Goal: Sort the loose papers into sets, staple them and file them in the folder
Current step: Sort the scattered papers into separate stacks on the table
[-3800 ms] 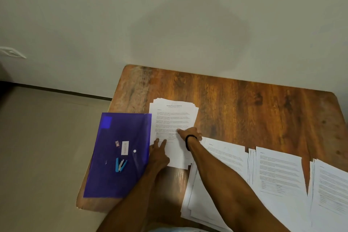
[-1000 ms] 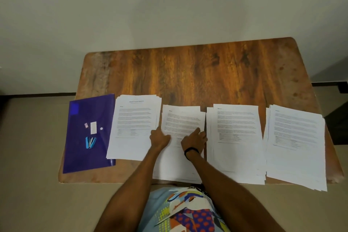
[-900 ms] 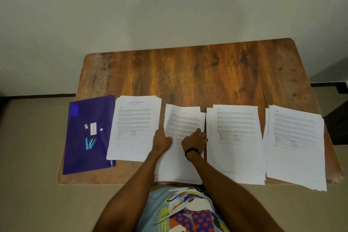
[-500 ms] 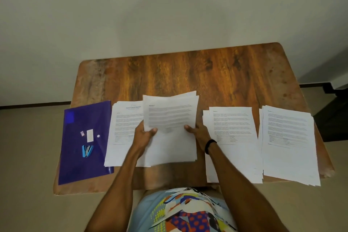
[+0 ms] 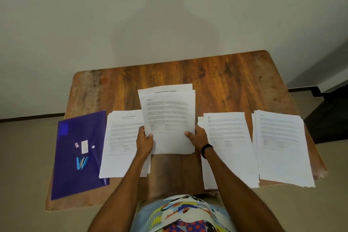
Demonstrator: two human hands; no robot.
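Head view, looking down at a wooden table (image 5: 216, 84). Both hands hold one stack of papers (image 5: 167, 118) by its side edges, tilted up off the table, probably to square it for stapling. The left hand (image 5: 145, 140) and right hand (image 5: 197, 137) each pinch it, thumb in front, fingers curled behind. Flat below lie a left pile (image 5: 122, 137), a middle-right pile (image 5: 227, 137) and a far-right pile (image 5: 280, 143). The purple folder (image 5: 81, 179) lies far left, with a blue stapler (image 5: 82, 163) on or inside it. The reach to it looks unobstructed.
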